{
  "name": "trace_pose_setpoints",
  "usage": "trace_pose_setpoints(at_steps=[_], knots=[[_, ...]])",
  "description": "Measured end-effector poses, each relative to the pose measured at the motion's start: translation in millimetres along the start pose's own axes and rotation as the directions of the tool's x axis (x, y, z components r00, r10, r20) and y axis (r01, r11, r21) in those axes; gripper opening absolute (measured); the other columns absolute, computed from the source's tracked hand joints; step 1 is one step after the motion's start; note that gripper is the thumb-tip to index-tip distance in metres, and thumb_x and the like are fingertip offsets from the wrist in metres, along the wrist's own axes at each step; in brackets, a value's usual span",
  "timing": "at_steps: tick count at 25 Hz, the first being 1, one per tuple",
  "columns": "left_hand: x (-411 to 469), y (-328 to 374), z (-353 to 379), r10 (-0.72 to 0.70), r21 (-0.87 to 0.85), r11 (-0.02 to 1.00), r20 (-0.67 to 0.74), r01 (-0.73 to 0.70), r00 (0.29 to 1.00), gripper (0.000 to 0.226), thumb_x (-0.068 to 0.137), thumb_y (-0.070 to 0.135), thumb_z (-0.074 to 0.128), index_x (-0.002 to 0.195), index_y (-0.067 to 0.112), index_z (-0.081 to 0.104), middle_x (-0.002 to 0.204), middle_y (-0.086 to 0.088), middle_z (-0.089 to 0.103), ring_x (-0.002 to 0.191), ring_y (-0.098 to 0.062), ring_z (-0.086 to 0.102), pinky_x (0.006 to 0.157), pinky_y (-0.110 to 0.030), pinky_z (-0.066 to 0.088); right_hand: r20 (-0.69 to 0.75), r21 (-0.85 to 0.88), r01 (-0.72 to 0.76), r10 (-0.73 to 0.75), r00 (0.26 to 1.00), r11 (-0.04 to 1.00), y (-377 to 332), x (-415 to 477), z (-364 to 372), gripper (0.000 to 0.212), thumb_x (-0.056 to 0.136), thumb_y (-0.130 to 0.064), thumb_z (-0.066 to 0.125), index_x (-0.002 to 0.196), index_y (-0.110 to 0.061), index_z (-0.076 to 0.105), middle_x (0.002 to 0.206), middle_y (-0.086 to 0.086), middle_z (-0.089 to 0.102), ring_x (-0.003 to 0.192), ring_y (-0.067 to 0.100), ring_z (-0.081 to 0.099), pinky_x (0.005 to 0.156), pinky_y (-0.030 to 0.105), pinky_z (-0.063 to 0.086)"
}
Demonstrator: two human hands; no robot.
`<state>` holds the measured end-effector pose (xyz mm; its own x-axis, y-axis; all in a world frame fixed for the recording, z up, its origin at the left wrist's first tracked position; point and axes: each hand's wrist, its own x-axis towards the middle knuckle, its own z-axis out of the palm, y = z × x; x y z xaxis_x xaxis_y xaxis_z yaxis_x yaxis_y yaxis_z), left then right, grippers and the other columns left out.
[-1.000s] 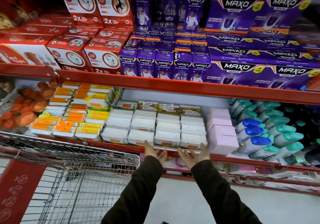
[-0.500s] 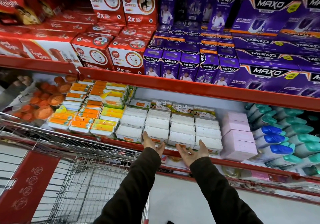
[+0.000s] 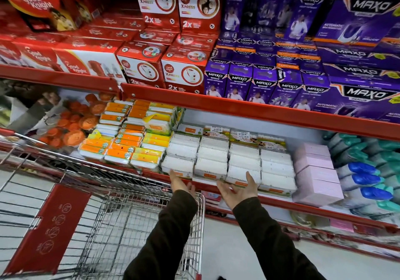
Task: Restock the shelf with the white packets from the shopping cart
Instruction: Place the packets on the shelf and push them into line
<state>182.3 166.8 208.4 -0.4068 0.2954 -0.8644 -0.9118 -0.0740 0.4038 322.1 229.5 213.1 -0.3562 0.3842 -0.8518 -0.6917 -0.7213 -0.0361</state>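
Note:
White packets [image 3: 227, 160] lie in several rows on the middle shelf [image 3: 281, 201], stacked front to back. My left hand [image 3: 180, 183] is open, palm up, with its fingertips at the front-left packet's lower edge. My right hand [image 3: 239, 189] is open too, fingers spread, its thumb against the front of a packet [image 3: 242, 175] further right. Neither hand holds anything. The wire shopping cart [image 3: 121, 221] stands at the lower left; the part of its basket that shows holds no packets.
Orange and yellow packets [image 3: 132, 145] lie left of the white ones, pink boxes [image 3: 316, 173] right of them, then blue- and teal-capped bottles [image 3: 368, 175]. The shelf above carries red boxes [image 3: 164, 67] and purple boxes [image 3: 281, 80]. White floor [image 3: 227, 247] shows below.
The view has swung left and upward, so the shelf sits further right. Both hands have drawn back slightly from the packets' front row and opened wider apart.

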Motion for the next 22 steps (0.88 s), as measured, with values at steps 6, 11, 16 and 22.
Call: trace_pose_setpoints(at_steps=[6, 11, 16, 22], knots=[[1.4, 30.1, -1.5, 0.003, -0.045, 0.999, 0.102, 0.002, 0.995, 0.079, 0.095, 0.062, 0.042, 0.155, 0.016, 0.022, 0.16, -0.013, 0.025, 0.126, -0.036, 0.049, 0.113, -0.041, 0.037, 0.069, -0.096, -0.036, 0.043, 0.997, 0.995, 23.3, 6.5, 20.0, 0.092, 0.091, -0.051, 0.056, 0.153, -0.001, 0.011, 0.154, 0.03, 0.029, 0.139, 0.042, 0.037, 0.12, 0.048, 0.025], [13.0, 36.5, -5.8, -0.013, 0.038, 0.999, 0.191, 0.005, 0.982, 0.075, 0.096, 0.057, 0.046, 0.156, 0.021, 0.021, 0.159, -0.015, 0.025, 0.132, -0.035, 0.045, 0.114, -0.042, 0.036, 0.06, -0.185, 0.026, -0.015, 0.998, 0.982, 26.2, 0.3, 24.3, 0.087, 0.092, -0.047, 0.057, 0.151, 0.002, 0.016, 0.152, 0.029, 0.033, 0.139, 0.041, 0.039, 0.12, 0.047, 0.025], [-0.3, 36.6, -12.0, 0.536, 0.561, 0.656, 0.124, -0.505, 0.835, 0.037, 0.1, 0.03, 0.05, 0.13, 0.007, 0.049, 0.137, -0.02, 0.046, 0.128, -0.036, 0.045, 0.101, -0.038, 0.039, 0.26, -0.751, 0.461, -0.43, 0.865, 0.473, 39.8, -25.3, 24.9, 0.03, 0.098, -0.019, 0.054, 0.126, -0.011, 0.049, 0.109, 0.008, 0.054, 0.108, 0.034, 0.059, 0.094, 0.042, 0.05], [26.6, 29.9, 23.1, 0.336, 0.571, -0.552, 0.819, -0.607, 0.465, 0.053, 0.101, 0.038, 0.037, 0.152, 0.023, 0.029, 0.164, -0.004, 0.016, 0.152, -0.026, 0.014, 0.124, -0.045, 0.012, 0.791, -0.493, 0.147, -0.371, 0.487, -0.858, -1.2, 26.8, 25.9, 0.05, 0.101, -0.031, 0.036, 0.15, -0.025, 0.029, 0.158, 0.002, 0.031, 0.149, 0.028, 0.021, 0.121, 0.047, 0.013]])
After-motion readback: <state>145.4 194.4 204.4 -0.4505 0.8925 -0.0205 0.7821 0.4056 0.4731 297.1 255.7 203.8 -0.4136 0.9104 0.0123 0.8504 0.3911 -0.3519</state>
